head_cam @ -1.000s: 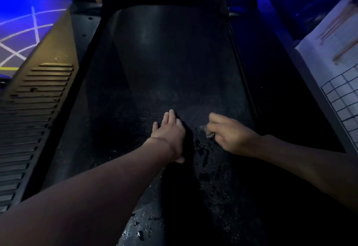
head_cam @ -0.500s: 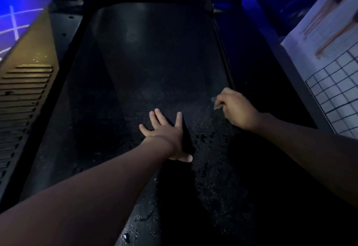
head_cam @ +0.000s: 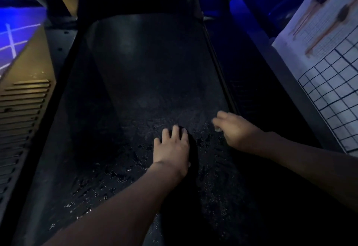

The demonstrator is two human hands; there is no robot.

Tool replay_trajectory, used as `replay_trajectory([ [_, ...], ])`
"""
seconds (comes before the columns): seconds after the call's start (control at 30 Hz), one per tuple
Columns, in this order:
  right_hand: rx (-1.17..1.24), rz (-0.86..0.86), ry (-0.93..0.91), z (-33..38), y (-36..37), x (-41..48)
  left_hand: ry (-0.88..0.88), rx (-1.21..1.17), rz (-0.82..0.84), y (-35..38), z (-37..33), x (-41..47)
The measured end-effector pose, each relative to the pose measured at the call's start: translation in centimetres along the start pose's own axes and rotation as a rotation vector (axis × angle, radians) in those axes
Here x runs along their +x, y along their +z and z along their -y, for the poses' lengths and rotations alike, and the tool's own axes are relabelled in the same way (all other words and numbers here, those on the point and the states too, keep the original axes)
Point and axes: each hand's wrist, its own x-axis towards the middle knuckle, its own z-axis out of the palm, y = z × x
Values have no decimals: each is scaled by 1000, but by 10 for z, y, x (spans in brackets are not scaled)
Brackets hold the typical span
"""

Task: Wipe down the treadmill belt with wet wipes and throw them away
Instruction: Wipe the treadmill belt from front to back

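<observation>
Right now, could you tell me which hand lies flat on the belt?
The left hand, fingers straight on the treadmill belt; the right hand curls round a wipe.

L hand (head_cam: 172,148), R hand (head_cam: 238,131) bare; both forearms (head_cam: 116,207) bare to frame edge.

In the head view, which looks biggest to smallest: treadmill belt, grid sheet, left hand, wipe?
1. treadmill belt
2. grid sheet, cut off by the frame edge
3. left hand
4. wipe, only a scrap showing in the right hand
</observation>
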Motion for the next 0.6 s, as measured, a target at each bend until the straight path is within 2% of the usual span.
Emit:
replay_trajectory([
  [0.2, -24, -156, 75, -4, 4, 5, -52, -26, 134, -4, -15, -2],
  [0.33, 43, -80, -140, 0, 22, -31, -76, -82, 295, -5, -24, -6],
  [0.4, 19, -70, -145, -9, 19, -28, -91, -64, 288, -2, -30, -7],
  [0.53, -17, -138, 15, -4, 11, -15, -122, -85, 240, 4, -33, -10],
  [0.6, 1, -135, -91, 5, 21, -34, -161, -114, 229, 9, -34, -15],
])
